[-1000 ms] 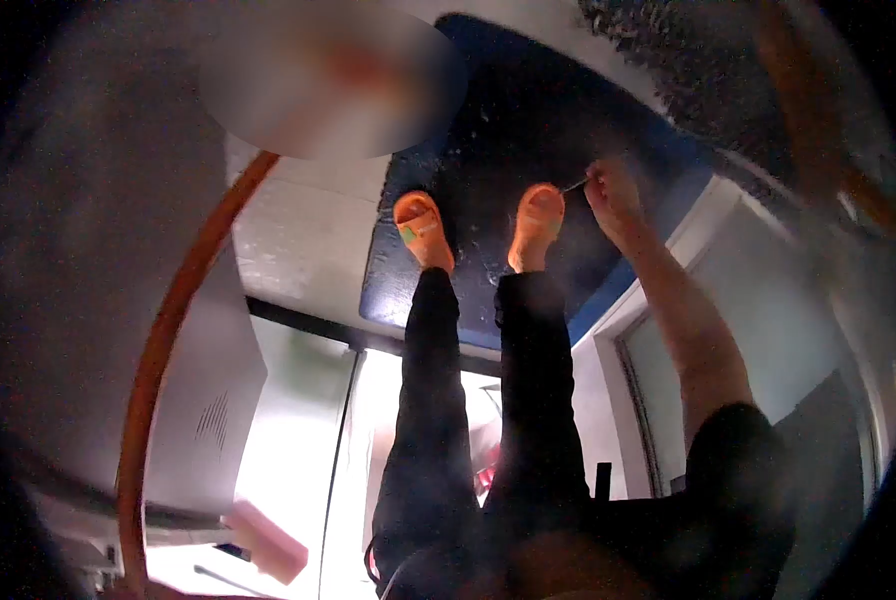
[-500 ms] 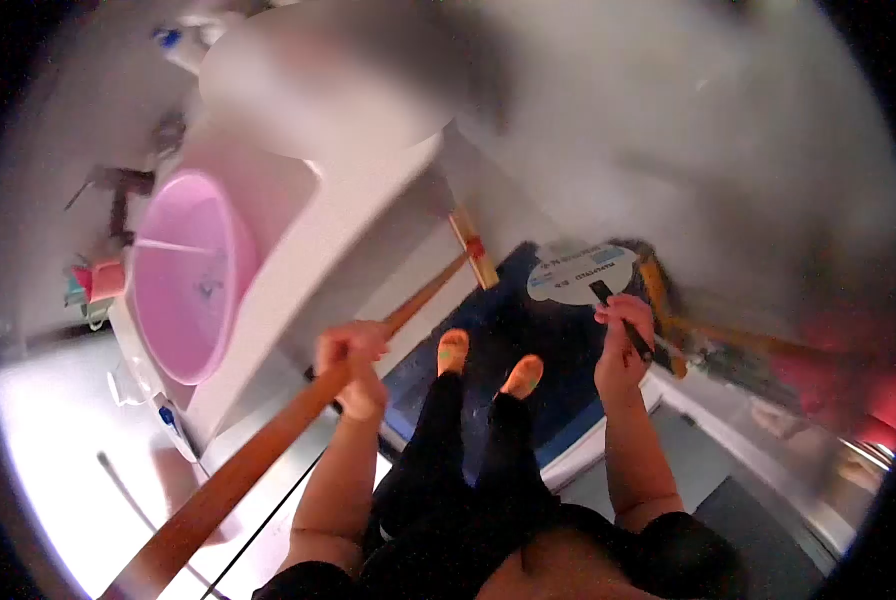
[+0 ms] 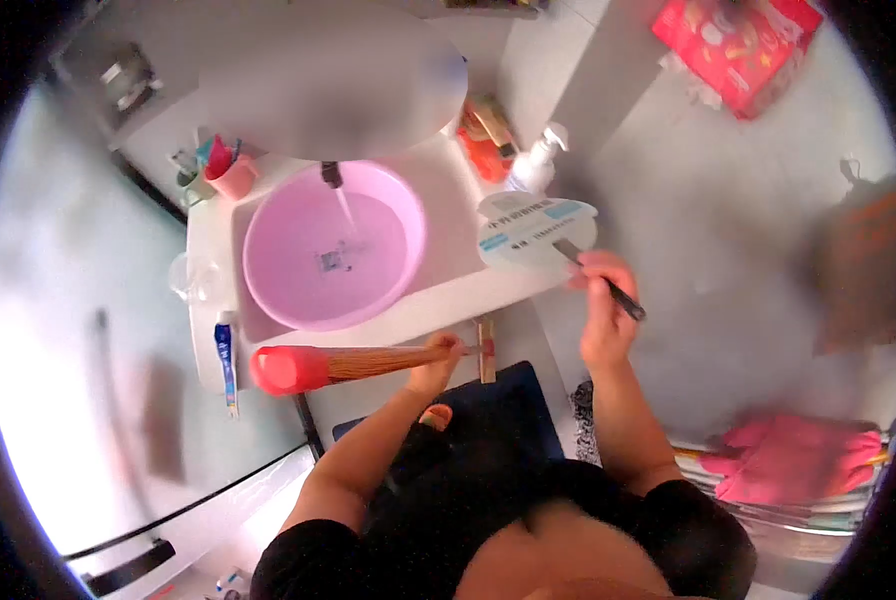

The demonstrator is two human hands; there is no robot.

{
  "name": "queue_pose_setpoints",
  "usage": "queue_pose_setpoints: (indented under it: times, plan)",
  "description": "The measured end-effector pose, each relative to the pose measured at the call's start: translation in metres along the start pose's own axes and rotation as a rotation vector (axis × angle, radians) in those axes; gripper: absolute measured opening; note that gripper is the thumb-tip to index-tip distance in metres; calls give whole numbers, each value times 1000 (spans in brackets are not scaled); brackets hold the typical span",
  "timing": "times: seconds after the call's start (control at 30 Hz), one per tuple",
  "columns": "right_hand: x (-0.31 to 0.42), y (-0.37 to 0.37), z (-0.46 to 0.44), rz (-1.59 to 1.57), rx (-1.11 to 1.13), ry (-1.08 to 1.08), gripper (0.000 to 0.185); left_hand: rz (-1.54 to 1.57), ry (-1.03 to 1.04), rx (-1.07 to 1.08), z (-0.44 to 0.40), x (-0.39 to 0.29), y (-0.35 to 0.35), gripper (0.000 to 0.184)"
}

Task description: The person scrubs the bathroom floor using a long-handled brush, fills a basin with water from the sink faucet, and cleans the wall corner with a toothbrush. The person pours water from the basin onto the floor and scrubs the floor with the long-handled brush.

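Note:
My left hand [image 3: 436, 366] is closed round a wooden stick [image 3: 383, 361] with a red end [image 3: 288, 370], held level in front of the sink counter. My right hand [image 3: 610, 312] grips the dark handle of a flat white hand fan [image 3: 538, 236] with printed text, held over the counter's right end. Water runs from a dark faucet [image 3: 332, 175] into a pink basin [image 3: 336, 246] in the sink. The stick's other end lies near a small wooden block [image 3: 486, 350] below the counter edge.
A white pump bottle [image 3: 536, 165] and an orange item [image 3: 483, 155] stand at the counter's back right. Cups with brushes [image 3: 230, 176] are at back left, a toothpaste tube [image 3: 226, 352] at front left. A red package [image 3: 738, 50] and pink cloth [image 3: 793, 458] are at right.
The view has swung up from the floor to the sink. The stick now points left with its red end in view. The fan has moved over the counter.

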State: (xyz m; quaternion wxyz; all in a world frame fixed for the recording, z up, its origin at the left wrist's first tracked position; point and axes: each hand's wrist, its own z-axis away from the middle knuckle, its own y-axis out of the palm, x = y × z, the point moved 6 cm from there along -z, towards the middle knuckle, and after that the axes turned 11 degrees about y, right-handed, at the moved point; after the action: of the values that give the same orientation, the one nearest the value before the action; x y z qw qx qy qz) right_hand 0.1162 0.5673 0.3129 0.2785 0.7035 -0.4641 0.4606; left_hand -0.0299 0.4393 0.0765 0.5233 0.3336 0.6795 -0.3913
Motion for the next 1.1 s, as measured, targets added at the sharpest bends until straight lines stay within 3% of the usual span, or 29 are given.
queue_pose_setpoints:
  times: [0.07,0.1,0.13,0.2,0.27,0.33,0.37,0.4,0.6,0.67,0.7,0.8,0.9,0.93,1.0,1.1]
  plan:
    - [16,24,-12,-49,85,-1,12,-270,223,136,14,-30,-12,20]
    - [-60,73,-21,-29,178,54,13,-80,-37,148,2,31,-25,23]
    - [-80,86,-33,-39,201,56,13,-83,-45,124,2,35,-26,23]
    - [-106,109,-51,-26,264,132,13,196,-197,25,20,39,-26,25]
    - [-130,135,-77,-202,263,305,17,93,-221,47,32,49,-30,28]
    - [-162,160,-110,-377,254,421,18,-33,-101,131,25,61,-27,27]
    - [-179,171,-124,-422,258,452,18,67,-272,77,34,56,-31,27]
    - [-193,180,-134,-465,258,489,18,63,-285,58,38,57,-31,27]
    - [-226,235,-197,-483,319,494,22,101,-204,-58,53,83,-36,25]
    - [-228,249,-214,-523,358,454,18,545,-655,-24,82,146,-12,27]
    - [-229,256,-223,-529,369,456,18,499,-544,47,77,162,-8,29]
    - [-236,273,-246,-516,392,405,15,547,-569,150,95,234,13,36]
    - [-262,293,-263,-600,433,510,11,331,-624,4,58,101,-19,39]
    - [-273,299,-268,-604,441,516,11,302,-509,-58,43,70,-27,41]
    - [-295,313,-277,-655,451,606,14,270,-396,-128,33,63,-35,44]
    - [-327,334,-289,-754,456,729,14,444,-484,-74,36,89,-24,37]
